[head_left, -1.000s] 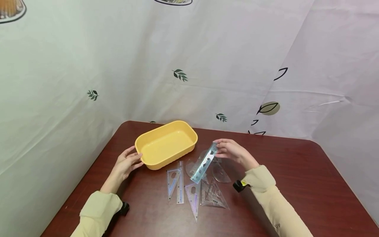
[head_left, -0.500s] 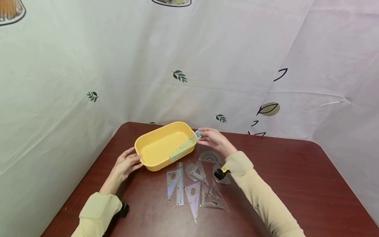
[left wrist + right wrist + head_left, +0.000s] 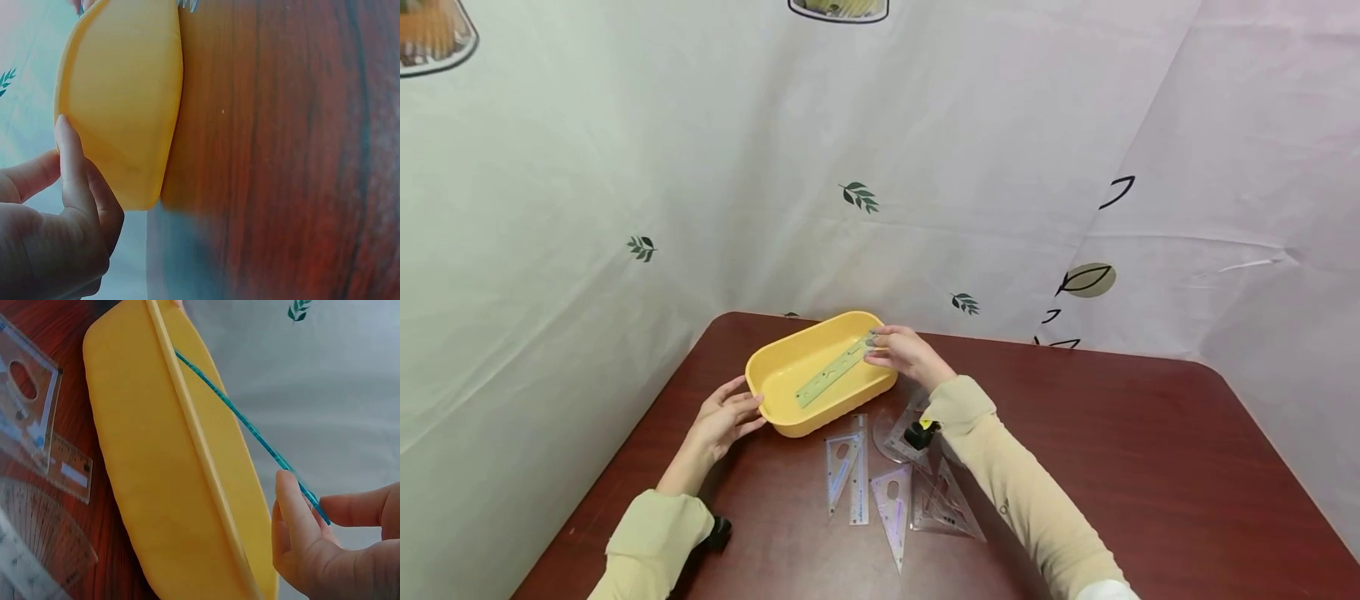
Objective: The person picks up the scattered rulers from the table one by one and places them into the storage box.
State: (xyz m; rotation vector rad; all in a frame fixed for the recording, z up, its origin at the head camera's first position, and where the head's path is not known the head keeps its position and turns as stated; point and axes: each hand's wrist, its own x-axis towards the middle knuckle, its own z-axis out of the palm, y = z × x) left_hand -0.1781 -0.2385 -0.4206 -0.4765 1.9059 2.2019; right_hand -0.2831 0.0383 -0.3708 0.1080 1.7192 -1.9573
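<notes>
Nearest, set squares [image 3: 891,510] and a clear ruler [image 3: 859,479] lie mid-bench [image 3: 775,542]. Beyond, toward the bench's left edge, the left hand [image 3: 721,421] grips the box [image 3: 842,405] by its left end. The green ruler [image 3: 832,373] slants into the box, roughly lengthwise; the right hand [image 3: 906,352], nearer it, pinches its end toward the bench's back edge. I cannot tell whether its low end touches the box's floor.

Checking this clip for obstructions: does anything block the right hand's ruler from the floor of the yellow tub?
Nothing visible does. The ruler, pinched in the right hand, slants into the open tub, its lower end inside.
</notes>
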